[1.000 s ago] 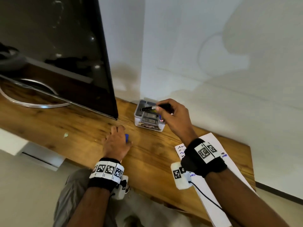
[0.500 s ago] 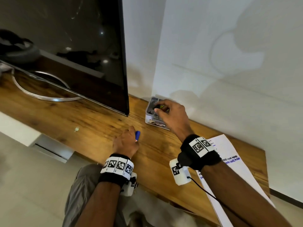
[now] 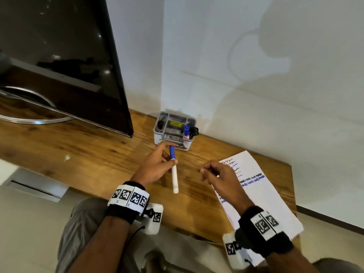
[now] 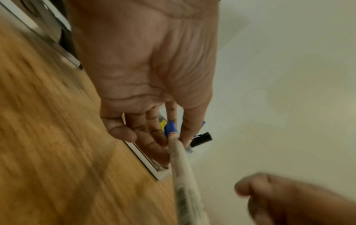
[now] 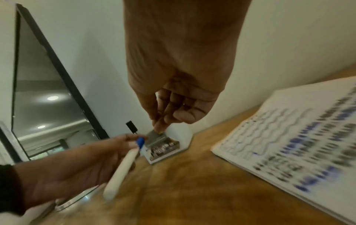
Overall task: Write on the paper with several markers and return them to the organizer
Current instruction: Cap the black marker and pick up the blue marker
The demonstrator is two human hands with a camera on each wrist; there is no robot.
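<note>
Fingers of my left hand [image 3: 155,168] are pinching a blue-capped white marker [image 3: 174,172] above the wooden desk [image 3: 78,154], just in front of the organizer [image 3: 174,131]. My right hand [image 3: 220,178] is hovering loosely curled, holding nothing, beside the written paper [image 3: 262,194].

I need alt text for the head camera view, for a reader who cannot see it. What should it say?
A person's left hand holds a white marker with a blue cap above a wooden desk, while the empty right hand hovers over a written paper. A small organizer with markers stands by the wall, next to a dark monitor.
</note>
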